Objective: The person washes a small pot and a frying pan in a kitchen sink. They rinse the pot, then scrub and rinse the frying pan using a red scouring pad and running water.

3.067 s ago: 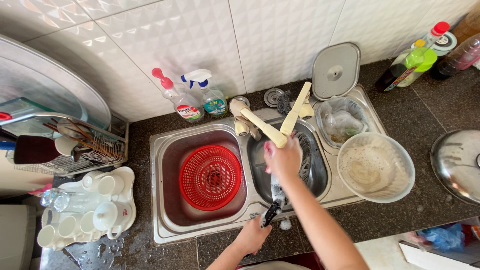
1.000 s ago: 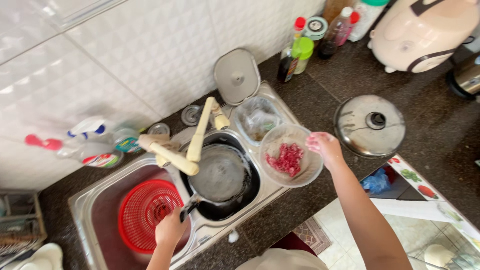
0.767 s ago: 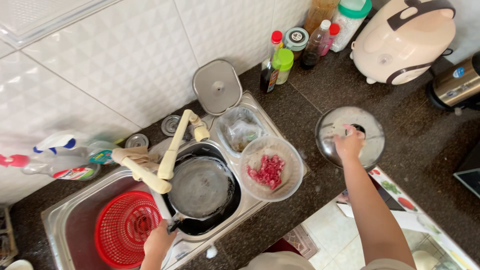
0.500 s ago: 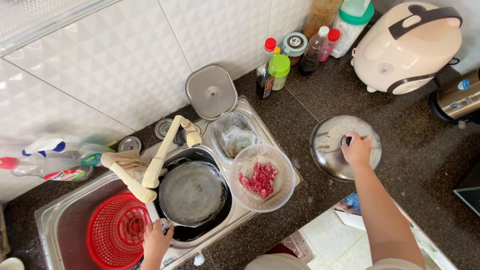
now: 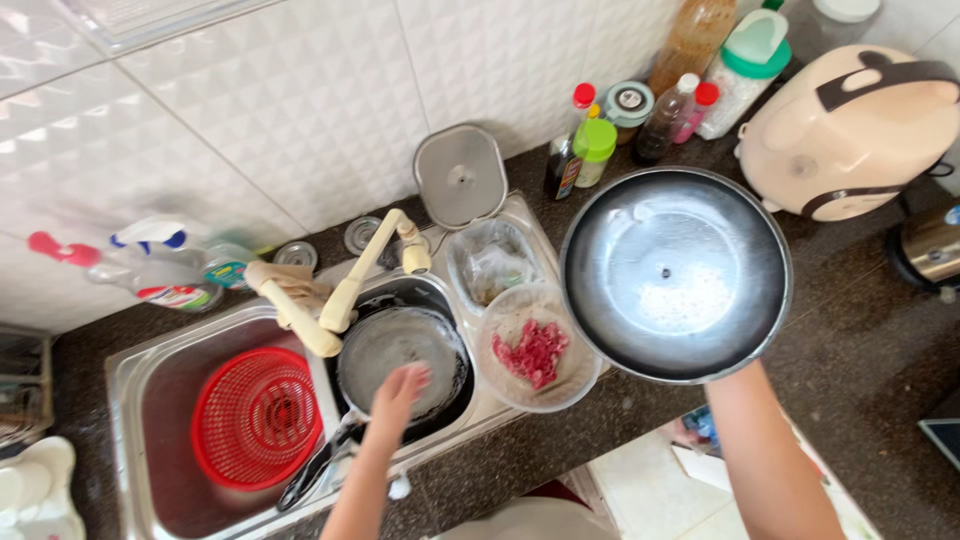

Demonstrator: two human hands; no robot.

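Pan lid (image 5: 677, 272), domed metal, raised over the tabletop (image 5: 860, 340).
Left to right: red colander (image 5: 256, 417); left hand (image 5: 400, 388), fingers spread on the pan (image 5: 402, 362) in the sink; bowl of meat (image 5: 538, 350); right hand hidden behind the lid, grip untellable.

shiny metal lid (image 5: 676, 275), red plastic colander (image 5: 257, 417)

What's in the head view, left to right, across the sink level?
Red colander → left hand over the pan → bowl of meat → big metal lid, held up by the hidden right hand.
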